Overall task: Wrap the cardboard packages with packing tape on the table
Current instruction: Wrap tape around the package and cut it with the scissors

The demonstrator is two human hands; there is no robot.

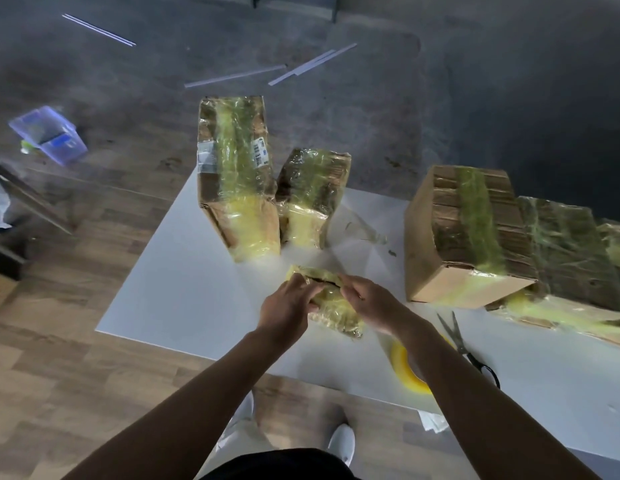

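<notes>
A small cardboard package (336,310), covered in yellowish tape, lies on the white table (184,306). My left hand (284,306) grips its left side and my right hand (367,303) pinches its upper right edge. A yellow roll of packing tape (404,368) lies on the table under my right forearm, partly hidden. Two taped packages stand at the back: a tall one (236,178) and a shorter one (310,199). A large taped box (464,237) sits at the right with more taped cardboard (571,251) behind it.
Scissors (464,344) lie open on the table right of the tape roll. A scrap of clear tape (367,230) lies mid-table. On the floor are white strips (301,69) and a clear plastic container (49,135). My white shoes (341,441) show below the table edge.
</notes>
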